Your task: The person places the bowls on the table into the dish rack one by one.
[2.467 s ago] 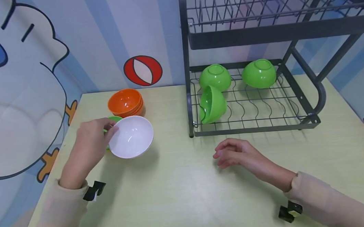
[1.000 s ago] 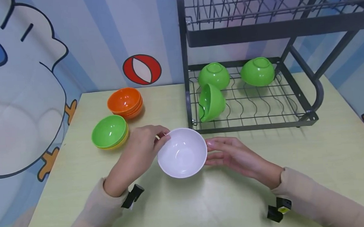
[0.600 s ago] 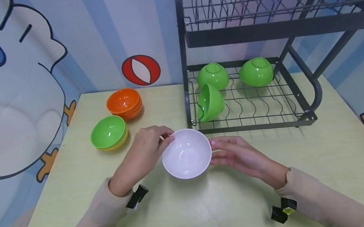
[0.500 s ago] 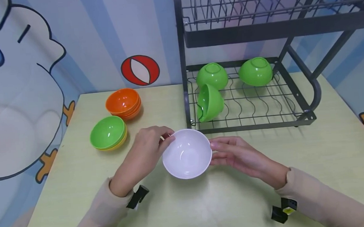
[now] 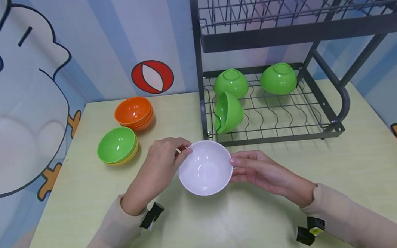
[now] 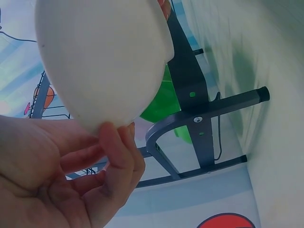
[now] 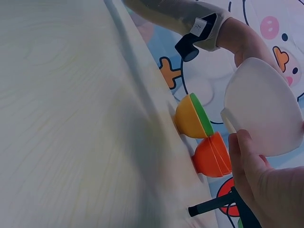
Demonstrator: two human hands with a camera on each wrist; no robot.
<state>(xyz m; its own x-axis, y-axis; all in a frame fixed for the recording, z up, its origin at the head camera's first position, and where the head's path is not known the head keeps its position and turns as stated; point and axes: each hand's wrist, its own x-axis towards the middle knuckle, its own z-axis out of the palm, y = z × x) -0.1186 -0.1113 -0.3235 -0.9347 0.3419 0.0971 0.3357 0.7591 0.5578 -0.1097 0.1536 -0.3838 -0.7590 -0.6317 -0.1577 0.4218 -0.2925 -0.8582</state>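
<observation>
Held above the middle of the table is a white bowl (image 5: 205,168), its hollow facing up toward the head camera. My left hand (image 5: 160,167) pinches its left rim between thumb and fingers. On the opposite side my right hand (image 5: 266,171) grips the bowl, thumb at the rim and fingers partly behind and below it. The left wrist view shows the white bowl's underside (image 6: 102,57) above the left fingertips (image 6: 110,133). In the right wrist view the bowl (image 7: 261,107) is clear of the tabletop, with the right fingers (image 7: 244,142) against its outside.
Behind the hands stands a black two-tier dish rack (image 5: 276,138); its lower tier holds two upturned green bowls (image 5: 231,84) (image 5: 278,78) and one green bowl on its side (image 5: 229,113). Stacked orange bowls (image 5: 134,112) and a green bowl (image 5: 117,145) nested in a yellow one stand at left.
My left hand has carried the white bowl right from beside the green bowl to the table's middle. My right hand has come to hold its other side. Over the last half second little moved.
</observation>
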